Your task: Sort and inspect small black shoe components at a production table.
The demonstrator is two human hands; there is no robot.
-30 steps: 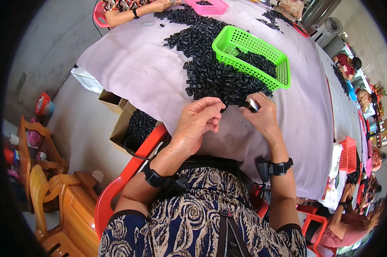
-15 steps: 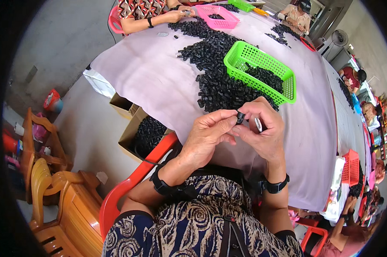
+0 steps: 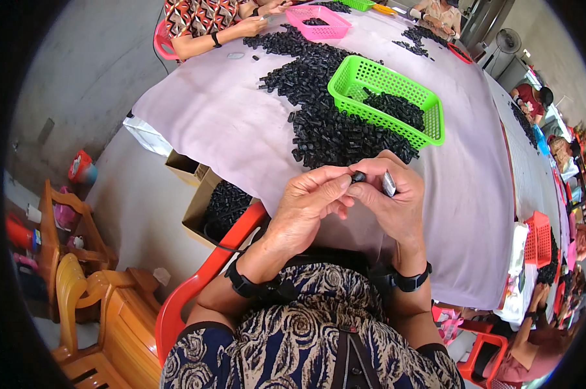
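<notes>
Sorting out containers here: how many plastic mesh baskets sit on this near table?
3: a green basket beyond the hands, a pink basket farther back, another green one at the top edge, partly cut off.

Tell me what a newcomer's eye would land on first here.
First the hands, left and right, pinching a small black part together at the near edge of the table. Just beyond them lies a heap of black parts, with a bright green basket beside it holding more.
</notes>
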